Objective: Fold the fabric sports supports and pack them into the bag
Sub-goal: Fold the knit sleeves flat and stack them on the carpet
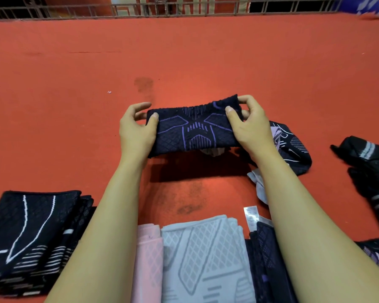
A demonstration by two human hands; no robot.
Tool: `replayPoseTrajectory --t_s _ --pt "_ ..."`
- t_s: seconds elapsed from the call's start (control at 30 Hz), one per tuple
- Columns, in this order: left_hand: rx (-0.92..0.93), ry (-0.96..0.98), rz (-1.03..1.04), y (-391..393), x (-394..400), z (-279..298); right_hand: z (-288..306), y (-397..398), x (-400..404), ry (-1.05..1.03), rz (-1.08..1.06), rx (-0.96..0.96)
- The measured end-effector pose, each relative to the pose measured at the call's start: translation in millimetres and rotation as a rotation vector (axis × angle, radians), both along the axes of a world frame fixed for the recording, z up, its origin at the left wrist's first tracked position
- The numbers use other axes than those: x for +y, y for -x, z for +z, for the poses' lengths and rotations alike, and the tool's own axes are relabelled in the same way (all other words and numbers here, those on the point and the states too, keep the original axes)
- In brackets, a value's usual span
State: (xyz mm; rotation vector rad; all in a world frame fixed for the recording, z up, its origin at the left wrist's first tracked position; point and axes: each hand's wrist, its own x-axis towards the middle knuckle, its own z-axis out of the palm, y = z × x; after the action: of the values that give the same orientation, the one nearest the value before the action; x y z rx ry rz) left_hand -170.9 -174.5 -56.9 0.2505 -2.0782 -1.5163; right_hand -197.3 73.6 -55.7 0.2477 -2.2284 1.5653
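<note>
The dark navy knit sports support with purple lines (193, 127) is held up over the red carpet floor (184, 57), and I see its long side run left to right. My left hand (136, 130) pinches its left end, and my right hand (247, 125) pinches its right end. Folded grey supports (206, 259) lie near me.

We see even, fairly bright light from above, which throws a soft dark shadow (197, 169) onto the red surface (74, 106) under the raised cloth. The wide lens bends the railing (140, 9) along the top edge, and the far right corner looks smeared, perhaps by motion.
</note>
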Motion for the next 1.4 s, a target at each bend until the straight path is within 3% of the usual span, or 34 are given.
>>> replayPoseTrajectory --t_s 0.07,0.17,0.23,0.33,0.43,0.57,0.73,0.8,0.9,0.97,1.17,1.27,1.4 --pt "-0.171 -0.036 -0.043 0.9 -2.4 -1.8 -1.2 -0.8 0.6 0.07 0.022 -0.047" --pt "-0.401 0.172 -0.258 -4.4 -0.6 -5.9 5.1 -4.8 -1.9 0.276 0.153 -0.128" --pt "-0.405 0.308 -0.345 -9.5 1.1 -4.8 10.4 -6.5 -3.4 0.453 0.291 -0.194" --pt "-0.338 0.397 -0.522 -14.6 6.5 0.6 16.2 -10.0 -6.4 0.559 0.428 -0.277" --pt "-0.28 0.335 -0.705 -20.9 17.1 4.3 18.7 -12.5 -13.1 0.623 0.455 -0.327" --pt "-0.137 0.198 -0.634 -21.3 24.6 7.0 17.0 -6.9 -15.0 0.809 0.383 -0.454" --pt "-0.026 -0.189 -0.58 -18.1 27.5 12.2 9.9 -0.5 -15.1 0.976 0.382 -0.606" --pt "-0.045 -0.3 -0.575 -19.8 30.3 16.0 10.2 -1.1 -13.1 0.887 0.454 -0.655" --pt "-0.057 -0.319 -0.552 -18.2 26.9 14.9 10.5 -8.0 -13.1 0.538 0.57 -0.692" --pt "-0.047 -0.239 -0.518 -17.1 23.7 13.2 8.9 -12.2 -14.3 0.434 0.536 -0.603" --pt "-0.018 -0.054 -0.218 -12.2 22.3 7.1 3.5 -7.5 -10.5 0.044 0.389 -0.095" --pt "0.019 0.023 -0.141 -11.8 20.3 8.8 7.6 -12.4 -11.0 -0.077 0.376 -0.078" --pt "0.081 0.038 -0.282 -19.9 21.7 15.1 3.9 -9.4 -12.5 -0.257 0.145 0.005"
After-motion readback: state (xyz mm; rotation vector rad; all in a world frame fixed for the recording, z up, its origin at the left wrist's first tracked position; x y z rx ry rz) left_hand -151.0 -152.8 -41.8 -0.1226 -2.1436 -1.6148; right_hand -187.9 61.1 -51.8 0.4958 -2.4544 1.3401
